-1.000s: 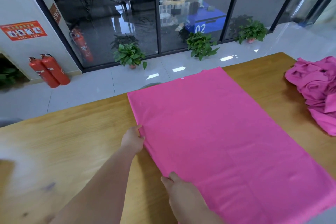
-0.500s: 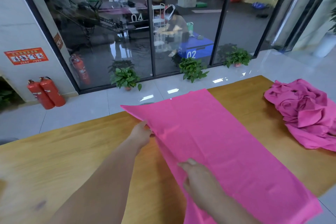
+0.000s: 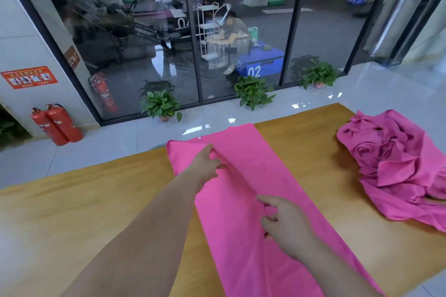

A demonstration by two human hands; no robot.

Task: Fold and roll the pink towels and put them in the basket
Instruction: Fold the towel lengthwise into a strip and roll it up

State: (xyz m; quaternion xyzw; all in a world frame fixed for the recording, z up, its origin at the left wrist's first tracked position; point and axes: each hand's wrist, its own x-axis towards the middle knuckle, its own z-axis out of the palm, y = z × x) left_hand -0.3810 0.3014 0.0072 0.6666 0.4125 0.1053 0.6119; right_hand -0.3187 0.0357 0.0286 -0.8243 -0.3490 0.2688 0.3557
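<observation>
**On the tabletop (image 3: 72,212), two hands pinch a long pink towel (image 3: 268,176)**

Across the middle of the wooden tabletop the pink towel lies as a long narrow strip, running from the far edge toward the person, its left side doubled over onto the rest. The left hand (image 3: 207,164) is at the far end, fingers curled and pinching the turned-over edge. The right hand (image 3: 284,222) is nearer, thumb and fingers nipping the same edge. A crumpled heap of pink towels (image 3: 395,164) sits well apart at the right.
</observation>
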